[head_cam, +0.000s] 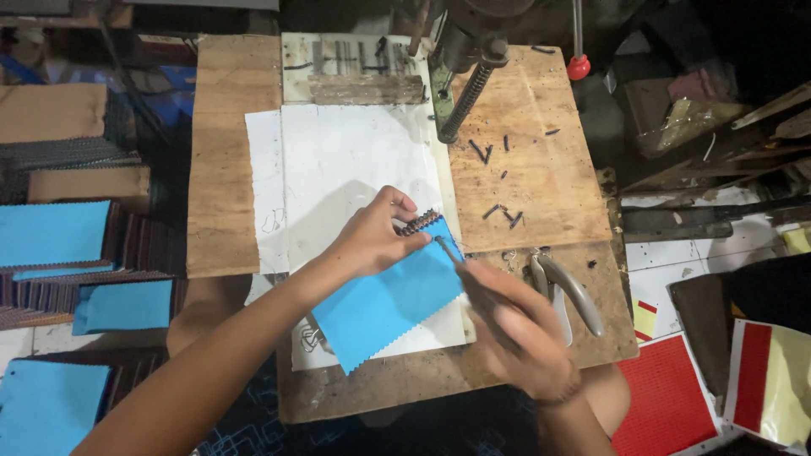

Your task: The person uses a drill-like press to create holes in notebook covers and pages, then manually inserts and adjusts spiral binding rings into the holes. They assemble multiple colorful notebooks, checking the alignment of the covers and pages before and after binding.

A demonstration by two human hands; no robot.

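Two hands work one blue swatch booklet (384, 300): left hand (372, 241) pinches its spine, blurred right hand (515, 325) grips a dark tool (460, 262).

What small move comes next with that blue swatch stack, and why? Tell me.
Probably bring the tool in the right hand onto the bound edge of the blue swatch stack. The left hand already pins that edge, and the tool tip sits right beside it.

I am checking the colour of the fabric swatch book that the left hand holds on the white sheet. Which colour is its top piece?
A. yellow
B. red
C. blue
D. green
C: the swatch book under the left hand shows a bright blue top piece with zigzag-cut edges.
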